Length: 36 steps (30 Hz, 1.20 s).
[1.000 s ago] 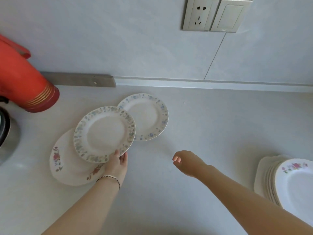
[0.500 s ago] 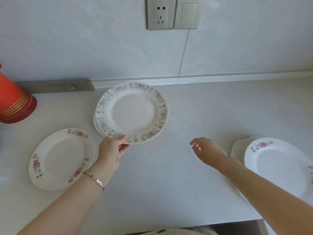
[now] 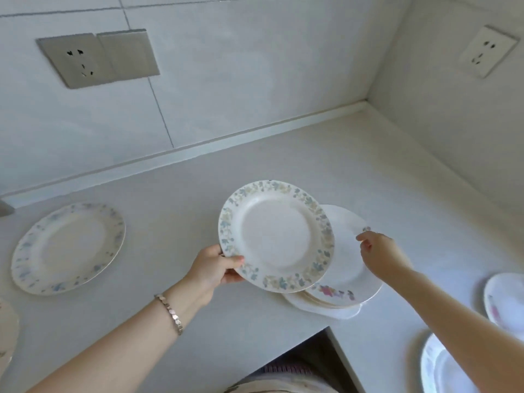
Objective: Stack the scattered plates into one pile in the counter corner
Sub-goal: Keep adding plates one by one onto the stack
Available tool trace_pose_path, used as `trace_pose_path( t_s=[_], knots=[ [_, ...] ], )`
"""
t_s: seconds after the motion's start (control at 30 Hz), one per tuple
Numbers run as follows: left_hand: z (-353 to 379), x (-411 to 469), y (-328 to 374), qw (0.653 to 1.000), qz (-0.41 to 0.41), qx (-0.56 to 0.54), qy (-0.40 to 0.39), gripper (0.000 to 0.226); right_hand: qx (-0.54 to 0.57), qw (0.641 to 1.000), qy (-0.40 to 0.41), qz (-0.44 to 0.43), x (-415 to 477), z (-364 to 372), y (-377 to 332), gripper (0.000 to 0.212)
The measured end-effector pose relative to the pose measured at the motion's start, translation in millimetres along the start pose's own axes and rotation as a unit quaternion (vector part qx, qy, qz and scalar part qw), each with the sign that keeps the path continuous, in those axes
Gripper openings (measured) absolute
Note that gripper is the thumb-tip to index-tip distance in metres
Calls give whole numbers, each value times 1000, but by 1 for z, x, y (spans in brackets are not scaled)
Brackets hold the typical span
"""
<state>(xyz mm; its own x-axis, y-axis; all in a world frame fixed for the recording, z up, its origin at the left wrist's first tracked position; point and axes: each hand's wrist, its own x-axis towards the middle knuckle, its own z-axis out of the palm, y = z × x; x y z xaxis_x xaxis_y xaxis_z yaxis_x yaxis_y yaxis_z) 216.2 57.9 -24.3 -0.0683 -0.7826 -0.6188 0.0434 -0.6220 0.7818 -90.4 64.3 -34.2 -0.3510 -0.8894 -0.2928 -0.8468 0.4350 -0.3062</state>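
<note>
1. The left hand [image 3: 214,266] grips a leaf-rimmed plate [image 3: 276,236] at its near-left edge, thumb pressed on the rim and fingers curled underneath.
2. That plate is held tilted in the air, overlapping the left part of the pile [image 3: 337,282].
3. The pile sits on the counter [image 3: 368,171] near its front edge, well short of the far right corner where the two walls meet; its top plate carries a red flower print on the near rim.
4. The right hand [image 3: 381,255] reaches over the pile's right side, fingers loosely curled with the tips close together at the top plate's far rim; whether they pinch the rim cannot be told.
5. A blue-flowered plate [image 3: 68,248] lies flat on the counter at far left, well apart from the pile.
6. Parts of more plates show at the right edge [image 3: 507,302], the lower right [image 3: 445,367] and the left edge [image 3: 7,338].
7. A bracelet [image 3: 169,313] circles the left wrist.
</note>
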Motion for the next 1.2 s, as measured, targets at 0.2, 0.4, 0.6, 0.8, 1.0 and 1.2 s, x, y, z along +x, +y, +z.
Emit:
trace_pose_path(
  t_s=[0.2, 0.4, 0.6, 0.8, 1.0, 1.2],
  knots=[
    [70, 14, -7, 997, -61, 11, -52, 20, 29, 998, 27, 51, -2, -10, 51, 38],
    [100, 27, -19, 993, -86, 33, -77, 22, 59, 994, 49, 77, 4, -10, 68, 40],
    [96, 37, -18, 976, -57, 184, -99, 8, 76, 993, 49, 70, 8, -5, 64, 42],
    [90, 41, -20, 920, -41, 373, -117, 20, 93, 994, 33, 45, 15, -5, 55, 39],
    [86, 43, -16, 872, 65, 485, -22, 31, 103, 993, 40, 37, 15, -6, 51, 38],
    [112, 61, -13, 979, 38, 197, -25, 52, 113, 992, 39, 32, 16, 0, 52, 34]
  ],
)
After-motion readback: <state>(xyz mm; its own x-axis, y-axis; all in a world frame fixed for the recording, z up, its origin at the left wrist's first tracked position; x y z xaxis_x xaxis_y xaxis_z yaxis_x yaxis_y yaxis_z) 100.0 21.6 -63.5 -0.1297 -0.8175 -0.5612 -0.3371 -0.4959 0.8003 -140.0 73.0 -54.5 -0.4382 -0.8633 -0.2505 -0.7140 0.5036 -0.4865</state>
